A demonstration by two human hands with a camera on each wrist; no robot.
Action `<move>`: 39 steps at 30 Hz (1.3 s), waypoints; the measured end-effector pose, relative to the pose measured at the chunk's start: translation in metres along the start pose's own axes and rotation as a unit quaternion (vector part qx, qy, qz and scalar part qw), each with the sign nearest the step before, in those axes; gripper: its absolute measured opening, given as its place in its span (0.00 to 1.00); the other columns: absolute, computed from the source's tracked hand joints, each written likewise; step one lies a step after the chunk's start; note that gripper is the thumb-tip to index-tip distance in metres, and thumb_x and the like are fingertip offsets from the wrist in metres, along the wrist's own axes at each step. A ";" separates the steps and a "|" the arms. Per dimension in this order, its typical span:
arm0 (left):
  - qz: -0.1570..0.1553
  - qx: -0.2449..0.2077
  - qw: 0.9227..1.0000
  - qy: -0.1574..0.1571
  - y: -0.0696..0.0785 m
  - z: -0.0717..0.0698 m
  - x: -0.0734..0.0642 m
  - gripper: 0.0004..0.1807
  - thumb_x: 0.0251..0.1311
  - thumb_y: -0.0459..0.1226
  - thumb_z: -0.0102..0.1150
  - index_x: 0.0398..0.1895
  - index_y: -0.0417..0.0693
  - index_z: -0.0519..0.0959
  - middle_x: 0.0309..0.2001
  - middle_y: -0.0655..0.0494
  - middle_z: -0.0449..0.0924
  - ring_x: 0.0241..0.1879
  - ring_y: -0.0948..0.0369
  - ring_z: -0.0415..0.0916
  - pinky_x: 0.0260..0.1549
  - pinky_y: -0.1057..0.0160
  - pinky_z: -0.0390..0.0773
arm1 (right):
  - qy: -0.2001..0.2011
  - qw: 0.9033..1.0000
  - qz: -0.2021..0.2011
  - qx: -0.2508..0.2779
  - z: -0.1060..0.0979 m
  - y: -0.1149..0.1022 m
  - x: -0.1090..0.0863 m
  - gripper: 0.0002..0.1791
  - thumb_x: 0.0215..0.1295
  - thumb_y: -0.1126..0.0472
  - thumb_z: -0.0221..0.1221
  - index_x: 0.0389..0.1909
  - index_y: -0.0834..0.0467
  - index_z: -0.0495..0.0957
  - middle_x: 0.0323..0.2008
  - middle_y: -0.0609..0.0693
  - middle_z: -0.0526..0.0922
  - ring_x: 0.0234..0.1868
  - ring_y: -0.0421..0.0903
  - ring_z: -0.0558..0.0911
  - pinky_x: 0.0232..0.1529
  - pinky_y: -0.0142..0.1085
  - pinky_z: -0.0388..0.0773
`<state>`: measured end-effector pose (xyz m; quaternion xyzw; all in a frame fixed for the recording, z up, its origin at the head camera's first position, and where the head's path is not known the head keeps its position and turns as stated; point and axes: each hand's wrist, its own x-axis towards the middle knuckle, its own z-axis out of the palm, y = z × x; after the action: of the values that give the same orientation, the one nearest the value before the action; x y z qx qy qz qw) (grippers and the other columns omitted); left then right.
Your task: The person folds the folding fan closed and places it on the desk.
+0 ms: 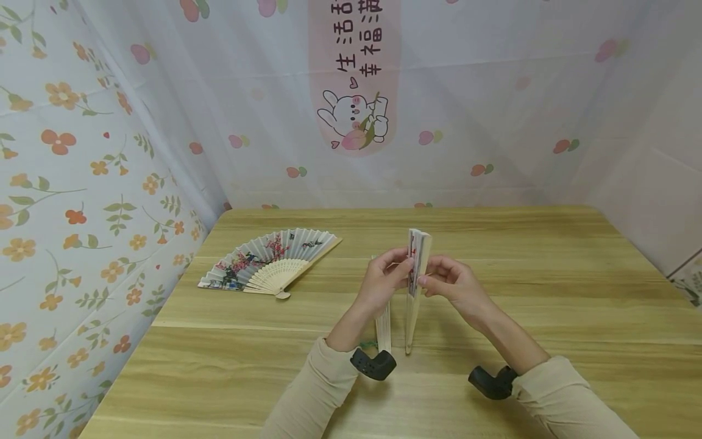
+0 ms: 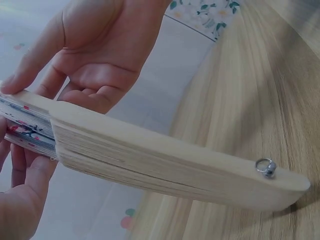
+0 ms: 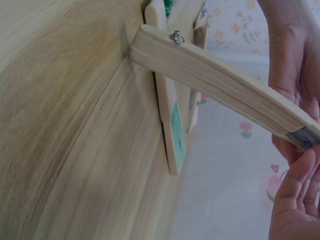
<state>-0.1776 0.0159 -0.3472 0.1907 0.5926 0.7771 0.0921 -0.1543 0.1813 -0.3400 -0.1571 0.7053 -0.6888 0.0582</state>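
Note:
A folding fan (image 1: 412,317), folded almost flat, stands upright in front of me, its pivot end down near the table. My left hand (image 1: 384,283) pinches its upper part from the left. From the other side my right hand (image 1: 457,289) pinches it too, thumb and fingers at the printed pleats. The left wrist view shows the pale ribs of this fan (image 2: 150,155) stacked together, with a metal ring at the pivot. Beneath my left hand lies a second folded fan (image 3: 172,125) with green on it, partly hidden in the head view.
An open fan (image 1: 280,274) with a blossom print lies on the left of the wooden table (image 1: 548,292). A patterned curtain (image 1: 466,110) hangs behind the table, and a floral one (image 1: 60,213) on the left. Black wrist cameras (image 1: 374,364) sit at both cuffs.

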 end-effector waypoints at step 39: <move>-0.033 0.012 0.999 -0.027 0.005 -0.003 -0.003 0.17 0.58 0.29 0.51 0.50 0.32 0.67 0.36 0.54 0.69 0.36 0.62 0.74 0.38 0.60 0.77 | 0.051 0.998 0.018 0.013 -0.007 -0.008 -0.002 0.02 0.61 0.62 0.54 0.35 0.55 0.73 0.30 0.45 0.76 0.32 0.39 0.77 0.36 0.34 0.77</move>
<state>-0.1757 0.0109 -0.3440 0.1930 0.6053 0.7609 0.1317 -0.1533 0.1884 -0.3316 -0.1088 0.7007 -0.7042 0.0366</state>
